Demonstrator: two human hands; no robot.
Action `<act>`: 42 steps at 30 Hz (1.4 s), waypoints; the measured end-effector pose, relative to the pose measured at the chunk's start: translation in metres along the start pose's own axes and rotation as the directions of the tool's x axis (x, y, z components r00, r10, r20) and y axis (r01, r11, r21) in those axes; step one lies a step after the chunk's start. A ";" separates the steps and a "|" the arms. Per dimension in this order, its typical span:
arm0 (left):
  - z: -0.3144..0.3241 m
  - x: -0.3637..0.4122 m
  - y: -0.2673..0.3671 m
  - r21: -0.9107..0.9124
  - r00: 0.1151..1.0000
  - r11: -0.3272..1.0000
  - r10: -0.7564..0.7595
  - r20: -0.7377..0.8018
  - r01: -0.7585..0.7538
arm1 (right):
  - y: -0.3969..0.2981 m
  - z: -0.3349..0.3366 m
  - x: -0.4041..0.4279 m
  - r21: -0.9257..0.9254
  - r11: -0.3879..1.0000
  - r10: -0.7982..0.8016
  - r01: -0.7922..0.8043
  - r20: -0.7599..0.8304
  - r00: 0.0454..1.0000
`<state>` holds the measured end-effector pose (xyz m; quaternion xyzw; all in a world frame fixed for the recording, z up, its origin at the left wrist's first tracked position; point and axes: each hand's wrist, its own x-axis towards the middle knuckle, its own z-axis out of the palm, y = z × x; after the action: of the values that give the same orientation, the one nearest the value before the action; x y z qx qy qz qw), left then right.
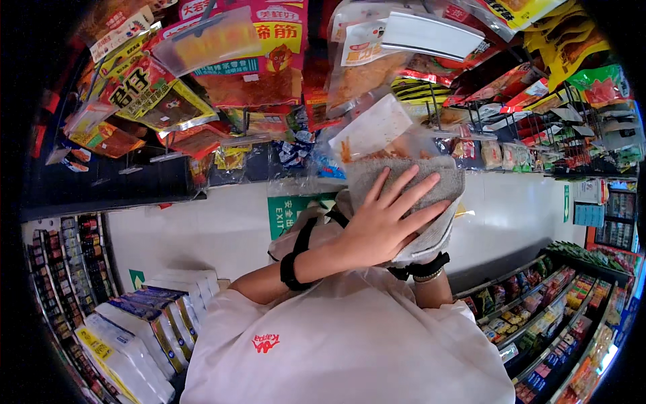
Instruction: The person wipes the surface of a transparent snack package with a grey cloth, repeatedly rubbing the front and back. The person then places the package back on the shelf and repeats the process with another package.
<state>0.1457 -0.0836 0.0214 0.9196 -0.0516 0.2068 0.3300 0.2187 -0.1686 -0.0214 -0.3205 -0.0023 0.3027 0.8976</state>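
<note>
My left hand (386,222) lies flat on a folded grey cloth (434,182), its fingers spread apart across the fabric. Below the cloth, my right wrist (433,285) comes in from the right, wearing a dark band and a beaded bracelet. The cloth covers my right hand, so its grip is hidden. Just past the cloth's top edge shows a clear plastic food packet (393,144) with a white label (376,126); its lower part is behind the cloth. A black band (291,272) circles my left wrist.
Ahead, snack packets (252,55) hang from metal hooks, with a white price-tag holder (433,35) jutting out. A dark shelf (116,187) runs below at left. White boxes (146,323) stand at lower left, snack shelves (545,313) at lower right. A green exit sign (282,214) marks the floor (192,227).
</note>
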 end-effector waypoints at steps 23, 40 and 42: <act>0.001 0.019 -0.046 -0.050 0.961 0.976 -0.217 -0.171 0.211 | 0.012 0.007 0.006 -0.153 0.988 0.031 -0.011 0.130 0.991; -0.022 0.015 -0.065 -0.478 0.833 0.794 -0.516 -0.202 0.376 | -0.032 0.032 -0.027 0.110 0.839 0.535 -0.534 0.016 0.844; -0.023 0.014 -0.067 -0.607 0.777 0.692 -0.601 -0.186 0.390 | -0.033 0.030 -0.026 0.120 0.834 0.540 -0.539 0.023 0.841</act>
<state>0.1656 -0.0164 0.0041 0.7109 0.2113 0.2545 0.6206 0.2092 -0.1858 0.0263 -0.2547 0.1120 0.5410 0.7937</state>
